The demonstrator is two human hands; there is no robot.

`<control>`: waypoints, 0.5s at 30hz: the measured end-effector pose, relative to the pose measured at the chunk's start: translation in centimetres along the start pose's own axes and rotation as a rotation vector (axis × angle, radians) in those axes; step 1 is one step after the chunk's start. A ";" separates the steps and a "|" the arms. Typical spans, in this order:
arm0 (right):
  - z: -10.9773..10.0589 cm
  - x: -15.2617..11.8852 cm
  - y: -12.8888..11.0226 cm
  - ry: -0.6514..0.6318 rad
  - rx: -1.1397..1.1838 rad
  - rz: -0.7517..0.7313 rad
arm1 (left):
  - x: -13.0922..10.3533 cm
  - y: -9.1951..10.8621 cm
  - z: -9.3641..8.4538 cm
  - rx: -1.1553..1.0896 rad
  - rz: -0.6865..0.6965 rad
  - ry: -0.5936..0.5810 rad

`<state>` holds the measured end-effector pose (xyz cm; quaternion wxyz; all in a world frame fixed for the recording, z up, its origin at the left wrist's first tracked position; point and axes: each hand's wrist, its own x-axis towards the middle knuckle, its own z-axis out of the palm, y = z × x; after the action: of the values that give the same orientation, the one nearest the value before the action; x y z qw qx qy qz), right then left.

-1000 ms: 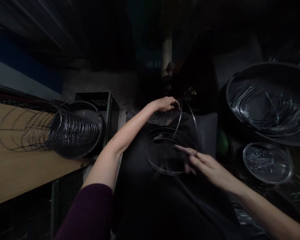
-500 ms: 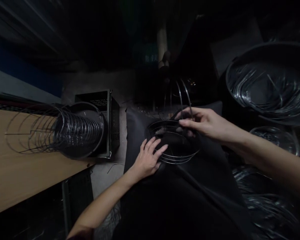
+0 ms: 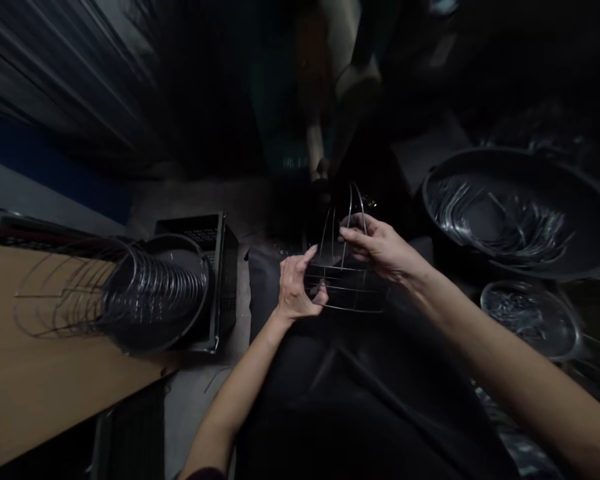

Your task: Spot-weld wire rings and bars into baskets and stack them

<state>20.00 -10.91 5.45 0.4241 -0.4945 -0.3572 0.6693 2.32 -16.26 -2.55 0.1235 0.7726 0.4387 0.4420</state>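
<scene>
A round wire frame (image 3: 353,310), made of thin metal rings joined by cross wires, is held over my dark-clothed lap. My left hand (image 3: 297,288) curves around its left side, thumb and fingers apart with the rings between them. Bent wires (image 3: 351,200) rise above the rings at the far side. My right hand (image 3: 380,248) is closed on these wires, thumb against fingertips, at the frame's right. Dim light hides where the wires meet the rings and part of the right fingers.
Stacked wire rings (image 3: 155,283) lean out of a dark round tub (image 3: 205,267) beside a plastic crate (image 3: 220,280) at left, near a wooden tabletop (image 3: 40,400). On the right stand a large basin (image 3: 580,193) of wire pieces and a clear bowl (image 3: 573,333). A dark machine (image 3: 317,153) stands ahead.
The wire frame has tipped so its rings now show nearly edge-on. My left hand has risen from lying on the rings to curving around their side. My right hand has shifted slightly left.
</scene>
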 end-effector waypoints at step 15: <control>-0.3 7.8 -6.0 -0.002 0.006 -0.086 | 9.2 -3.7 1.7 -0.131 -0.029 0.192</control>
<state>20.42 -1.37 8.00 0.4537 -0.4766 -0.3765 0.6521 3.63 -6.48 -0.38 0.1374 0.7103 0.4300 0.5400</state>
